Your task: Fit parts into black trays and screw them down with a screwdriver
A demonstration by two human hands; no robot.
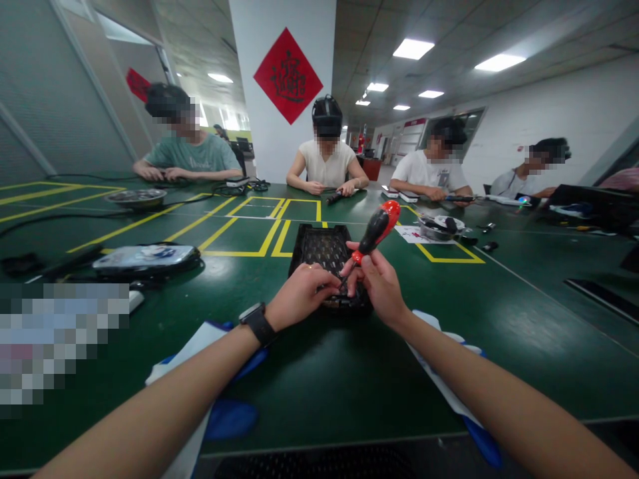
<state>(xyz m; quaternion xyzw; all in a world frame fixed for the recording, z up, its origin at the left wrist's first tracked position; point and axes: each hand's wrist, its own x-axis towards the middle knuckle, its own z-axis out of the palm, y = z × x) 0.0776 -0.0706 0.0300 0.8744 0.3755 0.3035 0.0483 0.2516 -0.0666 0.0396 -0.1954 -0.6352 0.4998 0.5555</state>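
Observation:
In the middle of the head view, my right hand (383, 285) is closed around the lower handle and shaft of a screwdriver (378, 229). Its red and black handle points up and to the right, and the thin shaft slants down to the left. My left hand (305, 291), with a dark watch on the wrist, pinches its fingers together at the screwdriver's tip. Whatever lies between those fingertips is too small to tell. Both hands are over the near end of a black plastic tray (298, 256) with a mesh-like bottom, which they partly cover.
White and blue gloves (232, 419) lie under my left forearm, with another glove (444, 372) under my right. A phone (147, 258) rests at left. Metal bowls (136, 199) stand on the green table (529, 319), marked with yellow tape. Several people sit across from me.

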